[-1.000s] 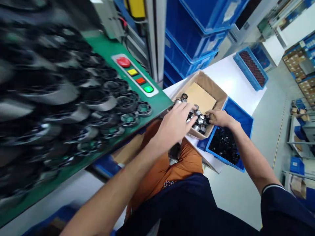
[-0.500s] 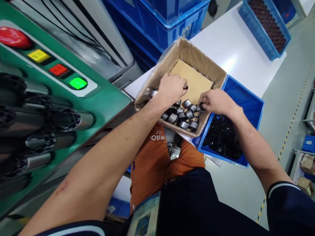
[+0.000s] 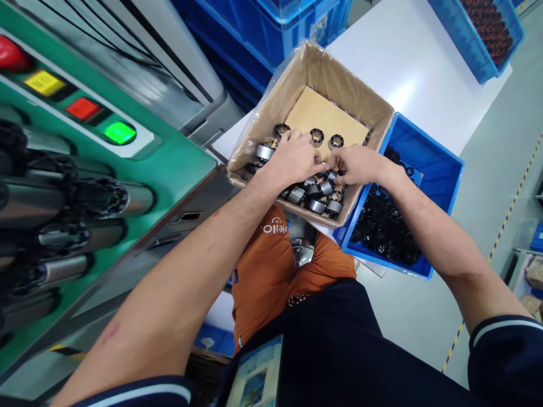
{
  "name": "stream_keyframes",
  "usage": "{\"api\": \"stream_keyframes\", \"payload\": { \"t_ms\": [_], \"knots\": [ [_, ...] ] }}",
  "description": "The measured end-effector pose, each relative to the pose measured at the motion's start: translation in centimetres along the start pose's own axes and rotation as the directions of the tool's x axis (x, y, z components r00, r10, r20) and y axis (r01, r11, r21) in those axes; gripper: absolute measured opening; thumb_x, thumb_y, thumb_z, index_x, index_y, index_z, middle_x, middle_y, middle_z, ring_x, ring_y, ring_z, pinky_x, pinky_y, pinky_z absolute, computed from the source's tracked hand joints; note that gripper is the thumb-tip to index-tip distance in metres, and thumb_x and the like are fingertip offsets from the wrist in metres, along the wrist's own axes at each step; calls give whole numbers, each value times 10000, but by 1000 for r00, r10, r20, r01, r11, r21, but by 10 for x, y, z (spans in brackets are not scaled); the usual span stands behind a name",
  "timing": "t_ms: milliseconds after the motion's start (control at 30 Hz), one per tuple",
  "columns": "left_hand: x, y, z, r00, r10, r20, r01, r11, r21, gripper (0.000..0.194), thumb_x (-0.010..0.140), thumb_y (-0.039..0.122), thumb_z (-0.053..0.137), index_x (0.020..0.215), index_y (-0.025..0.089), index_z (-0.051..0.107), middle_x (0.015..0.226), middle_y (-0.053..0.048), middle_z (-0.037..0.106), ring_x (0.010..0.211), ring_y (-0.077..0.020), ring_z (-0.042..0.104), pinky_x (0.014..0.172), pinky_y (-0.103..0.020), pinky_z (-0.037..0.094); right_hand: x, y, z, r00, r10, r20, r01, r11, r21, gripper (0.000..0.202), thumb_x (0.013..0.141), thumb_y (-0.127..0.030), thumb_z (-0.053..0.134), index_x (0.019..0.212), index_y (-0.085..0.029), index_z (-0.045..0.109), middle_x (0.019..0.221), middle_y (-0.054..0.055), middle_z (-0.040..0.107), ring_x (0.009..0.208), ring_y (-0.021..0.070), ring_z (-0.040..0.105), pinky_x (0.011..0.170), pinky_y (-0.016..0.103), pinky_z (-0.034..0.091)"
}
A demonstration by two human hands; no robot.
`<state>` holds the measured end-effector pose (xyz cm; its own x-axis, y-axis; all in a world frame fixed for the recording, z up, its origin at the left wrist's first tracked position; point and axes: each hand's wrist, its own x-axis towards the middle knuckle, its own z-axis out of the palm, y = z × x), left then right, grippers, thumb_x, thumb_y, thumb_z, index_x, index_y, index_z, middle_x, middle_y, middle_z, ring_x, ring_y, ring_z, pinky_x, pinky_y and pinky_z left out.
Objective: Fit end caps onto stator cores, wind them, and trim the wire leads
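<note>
A lined cardboard box (image 3: 352,90) holds several black and silver round parts (image 3: 316,206) piled at its near side. Three parts stand on the brown card sheet (image 3: 309,110) inside, one of them beside my left knuckles. My left hand (image 3: 297,154) reaches in over the pile with fingers bent; what its fingertips hold, if anything, is hidden. Close to its right, my right hand (image 3: 355,165) has thumb and fingers curled together at the pile's upper edge, and its fingertips are also unclear. The blue bin (image 3: 441,164) beside the box contains black pieces (image 3: 384,229).
On the left stands a green machine panel (image 3: 178,164) with lit buttons and metal cylinders (image 3: 136,200). Stacked blue crates (image 3: 263,39) rise behind the box. Another blue bin (image 3: 466,45) of dark red parts sits on the white table (image 3: 428,73).
Both hands have come closer together over the pile. More round parts now show upright on the card sheet. The view has shifted slightly.
</note>
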<state>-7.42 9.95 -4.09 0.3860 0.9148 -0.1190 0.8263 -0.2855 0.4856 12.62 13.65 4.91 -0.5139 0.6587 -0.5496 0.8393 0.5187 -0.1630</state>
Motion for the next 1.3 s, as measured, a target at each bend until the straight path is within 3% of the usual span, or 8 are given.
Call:
{"api": "stream_keyframes", "payload": {
  "t_ms": [267, 467, 733, 833, 967, 1100, 1200, 1300],
  "knots": [
    [-5, 9, -15, 987, -49, -151, 59, 996, 62, 333, 1146, 375, 620, 1204, 188, 889, 1432, -160, 726, 1540, -416, 529, 1402, -619, 337, 19, -1, 16, 997, -12, 79, 8, 998, 56, 586, 901, -198, 903, 1456, -172, 719, 1272, 105, 852, 1143, 275, 779, 987, 351, 554],
    [-4, 24, -20, 980, -158, -122, 163, 986, 40, 464, 1048, 256, 727, 1484, 101, 708, 1573, -260, 697, 1572, -458, 587, 1356, -610, 420, 22, 3, -1, 981, -74, 181, 70, 997, 27, 358, 858, -193, 933, 1208, -203, 858, 1121, 29, 879, 980, 192, 759, 888, 282, 526],
    [-11, 28, -32, 972, -141, -189, 139, 990, -23, 668, 1067, 304, 673, 1698, 134, 534, 1680, -172, 640, 1633, -358, 574, 1422, -527, 386, 15, 6, 0, 994, -24, -104, 13, 994, -106, 260, 992, -229, 716, 1208, -135, 825, 1316, 157, 816, 1119, 289, 743, 1068, 376, 541],
    [-55, 47, -33, 925, -30, -380, -15, 993, -115, 570, 1075, 303, 728, 1619, 165, 625, 1628, -167, 678, 1584, -348, 614, 1437, -544, 395, 12, 7, -1, 985, -47, -169, 24, 990, -139, 385, 1052, -266, 634, 1375, -113, 780, 1442, 208, 754, 1249, 339, 715, 1138, 426, 539],
    [-163, 71, 3, 763, -38, -645, -164, 954, -251, 277, 1126, 293, 733, 1400, 262, 704, 1433, -110, 807, 1396, -294, 766, 1381, -584, 513, 17, 9, -8, 981, -141, -134, 113, 973, -201, 495, 1107, -253, 548, 1574, -231, 713, 1731, 137, 604, 1480, 343, 618, 1264, 448, 467],
    [-282, 65, 57, 706, -226, -671, 5, 949, -314, 269, 1050, 204, 808, 1272, 336, 733, 1229, -52, 860, 1112, -289, 858, 1161, -612, 693, 34, 12, -13, 985, -171, -13, 162, 954, -253, 501, 1083, -190, 571, 1521, -322, 774, 1786, 53, 585, 1361, 294, 711, 1196, 414, 503],
    [-358, 46, 73, 549, -397, -736, 227, 918, -326, 267, 976, 177, 846, 1168, 350, 781, 1108, -48, 860, 947, -312, 853, 990, -636, 746, 47, 8, -16, 985, -169, 26, 169, 948, -270, 475, 1027, -147, 617, 1423, -307, 824, 1717, 67, 659, 1278, 271, 763, 1115, 391, 548],
    [-417, 28, 62, 314, -379, -871, 367, 894, -257, 277, 853, 150, 894, 1041, 339, 817, 954, -34, 855, 812, -309, 834, 840, -586, 767, 53, -1, -20, 977, -207, 41, 211, 944, -255, 275, 991, -166, 691, 1199, -227, 860, 1437, 114, 820, 1270, 271, 781, 1131, 405, 587]
  ]
}}
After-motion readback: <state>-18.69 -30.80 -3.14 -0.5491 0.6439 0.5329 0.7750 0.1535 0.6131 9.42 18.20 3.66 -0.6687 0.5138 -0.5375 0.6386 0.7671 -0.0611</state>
